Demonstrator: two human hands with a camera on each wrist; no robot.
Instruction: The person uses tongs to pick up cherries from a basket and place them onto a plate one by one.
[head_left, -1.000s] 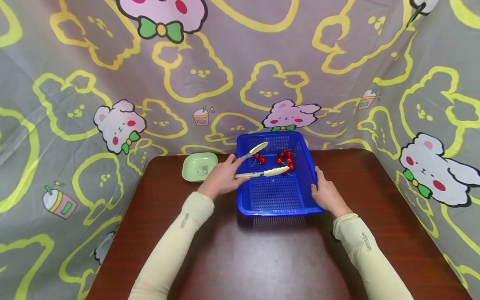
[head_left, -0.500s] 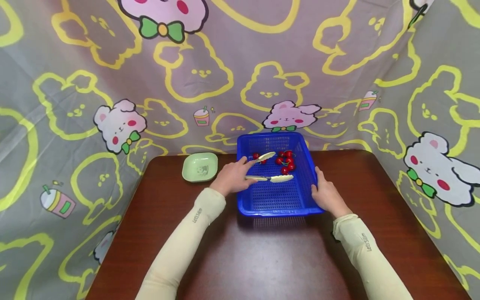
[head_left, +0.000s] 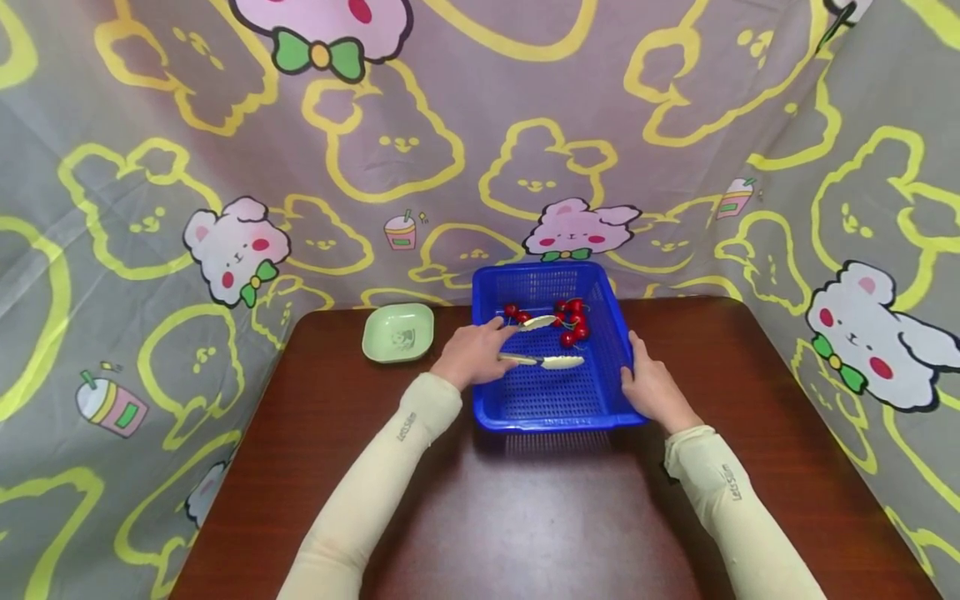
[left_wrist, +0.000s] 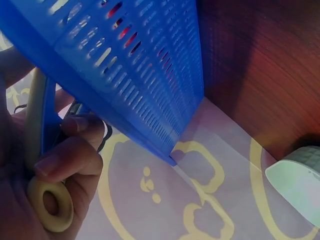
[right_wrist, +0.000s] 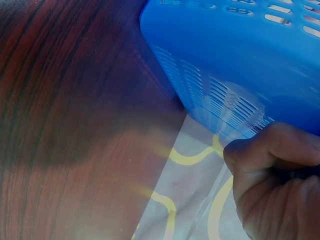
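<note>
My left hand (head_left: pixel 472 353) grips a pair of cream-tipped tongs (head_left: pixel 562 362) over the left rim of a blue plastic basket (head_left: pixel 555 423). The tongs' two arms stand spread, with nothing between their tips. In the left wrist view the fingers curl round the tongs' handle (left_wrist: pixel 35 115), which ends in a ring. Several red cherries (head_left: pixel 581 332) with green stems lie in the basket toward the back right, and a smaller group of cherries (head_left: pixel 512 310) sits at the back left. My right hand (head_left: pixel 654 385) holds the basket's right rim, thumb on the inner side.
A pale green square dish (head_left: pixel 399 333) with a small printed picture stands left of the basket on the dark wood table (head_left: pixel 337 467). Patterned cloth (head_left: pixel 420 125) hangs behind the table and along both sides.
My left hand has moved right and slightly lower in view, carrying the spread tongs farther over the basket. One cherry at the right group's front has shifted slightly. My right hand stays on the rim.
</note>
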